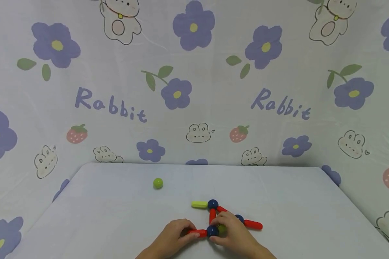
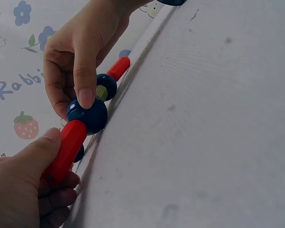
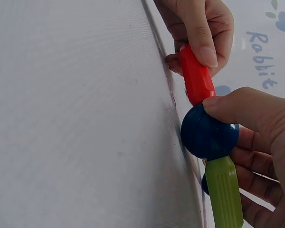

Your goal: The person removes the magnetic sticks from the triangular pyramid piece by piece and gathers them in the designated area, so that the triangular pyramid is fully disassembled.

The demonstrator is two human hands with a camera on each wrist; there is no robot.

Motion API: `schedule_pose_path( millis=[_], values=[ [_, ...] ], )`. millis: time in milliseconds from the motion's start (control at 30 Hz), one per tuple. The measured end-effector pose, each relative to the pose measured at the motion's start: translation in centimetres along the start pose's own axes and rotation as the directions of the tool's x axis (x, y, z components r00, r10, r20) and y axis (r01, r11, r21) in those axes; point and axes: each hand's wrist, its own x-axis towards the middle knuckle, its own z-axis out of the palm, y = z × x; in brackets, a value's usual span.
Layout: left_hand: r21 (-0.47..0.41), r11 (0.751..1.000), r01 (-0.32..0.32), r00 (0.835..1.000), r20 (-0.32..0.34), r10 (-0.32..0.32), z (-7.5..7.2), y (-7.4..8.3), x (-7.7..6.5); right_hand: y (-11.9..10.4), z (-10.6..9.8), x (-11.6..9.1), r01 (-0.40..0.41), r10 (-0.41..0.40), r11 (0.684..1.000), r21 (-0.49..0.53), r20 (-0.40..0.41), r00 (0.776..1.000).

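Note:
My left hand (image 1: pixel 176 233) pinches a red magnetic rod (image 2: pixel 69 147) between thumb and fingers. The rod's end meets a dark blue ball (image 3: pixel 209 133), which my right hand (image 1: pixel 231 232) grips with its thumb on top. From that ball's other side runs a green rod (image 3: pixel 224 192), partly hidden by the right hand in the head view. A second red rod (image 1: pixel 212 216) leads away to a far blue ball (image 1: pixel 213 204), which also bears a yellow-green rod (image 1: pixel 199 204). Another blue ball (image 1: pixel 239 218) shows behind the right hand, with a red rod (image 1: pixel 253 225) pointing right.
A lone light green ball (image 1: pixel 158 183) lies farther back on the left of the white table (image 1: pixel 100 208). Behind the table hangs a cloth (image 1: pixel 220 108) printed with flowers and rabbits, and its sides flank the table.

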Motion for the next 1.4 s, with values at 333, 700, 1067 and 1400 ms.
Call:
schedule_pose_path(
  millis=[333, 700, 1067, 1400],
  values=[
    [-0.106, 0.994, -0.027, 1.000, -0.002, 0.027, 0.2, -0.8, 0.0, 0.2, -0.1, 0.0, -0.022, 0.022, 1.000, 0.022, 0.010, 1.000],
    [-0.183, 0.982, 0.036, 0.999, 0.032, -0.031, -0.3, -1.1, 0.4, 0.5, -0.2, 0.0, -0.011, 0.011, 1.000, 0.027, 0.005, 1.000],
    [-0.163, 0.981, 0.104, 0.990, -0.079, -0.118, -2.9, -4.1, -0.5, 1.1, -0.8, 0.1, -0.031, 0.031, 0.998, 0.046, -0.003, 1.000],
    [-0.075, 0.993, 0.086, 0.970, -0.222, -0.100, -4.2, -6.0, -1.1, 1.8, -0.9, 0.1, -0.042, 0.043, 0.996, 0.076, -0.016, 0.999]
  ],
)
